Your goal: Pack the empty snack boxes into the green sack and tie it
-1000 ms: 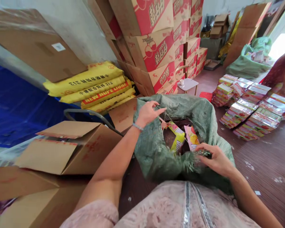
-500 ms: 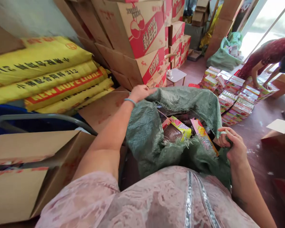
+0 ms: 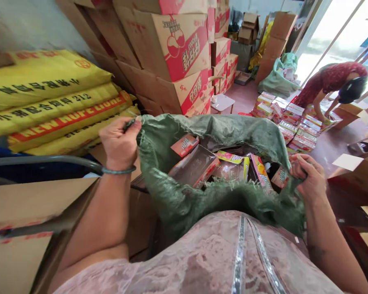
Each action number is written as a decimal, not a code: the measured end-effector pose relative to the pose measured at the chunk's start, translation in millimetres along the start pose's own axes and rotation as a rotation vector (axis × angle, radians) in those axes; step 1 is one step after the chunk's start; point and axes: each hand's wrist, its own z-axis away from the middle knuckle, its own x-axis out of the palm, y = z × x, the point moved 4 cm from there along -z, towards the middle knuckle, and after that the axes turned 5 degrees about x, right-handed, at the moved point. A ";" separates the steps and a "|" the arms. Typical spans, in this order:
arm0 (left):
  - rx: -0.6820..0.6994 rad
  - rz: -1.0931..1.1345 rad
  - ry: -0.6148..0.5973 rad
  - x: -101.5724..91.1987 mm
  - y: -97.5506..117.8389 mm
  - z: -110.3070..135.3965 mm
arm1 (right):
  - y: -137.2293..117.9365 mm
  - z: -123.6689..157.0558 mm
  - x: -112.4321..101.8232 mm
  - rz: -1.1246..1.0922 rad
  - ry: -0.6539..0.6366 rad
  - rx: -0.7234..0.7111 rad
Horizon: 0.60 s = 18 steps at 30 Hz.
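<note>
A large green woven sack [image 3: 168, 204] stands against my front with its mouth spread wide. My left hand [image 3: 119, 143] is closed in a fist around the sack's left rim. At the opposite side my right hand [image 3: 311, 175] grips the right rim. Inside lie several printed cartons: a brown-sided box [image 3: 196, 165] at the left, a yellow and pink box [image 3: 231, 157] in the middle, and a pink and yellow box [image 3: 260, 168] leaning at the right. The lower part of the contents is hidden by the frayed near edge.
Stacked cardboard cartons [image 3: 184, 49] rise ahead, with yellow feed sacks [image 3: 55, 90] to the left. An opened carton [image 3: 27, 204] sits by my left arm. A small stool [image 3: 222, 103] stands beyond. Far right, a person [image 3: 331, 85] bends over wrapped packs [image 3: 300, 141].
My left hand has moved left and closed on the sack's rim, pulling it outward. The mouth is wider, and more boxes show inside. My right hand keeps its hold.
</note>
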 end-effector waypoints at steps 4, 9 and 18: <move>0.026 0.207 -0.052 9.7 43.1 49.9 | -3.9 -38.2 87.0 0.267 -0.266 -0.114; -0.070 0.272 -0.060 66.6 67.8 98.7 | 41.6 -33.6 178.1 0.582 -0.814 -0.105; -0.324 0.112 -0.096 -6.1 -0.3 155.6 | 65.3 -25.2 116.9 0.524 -1.014 0.100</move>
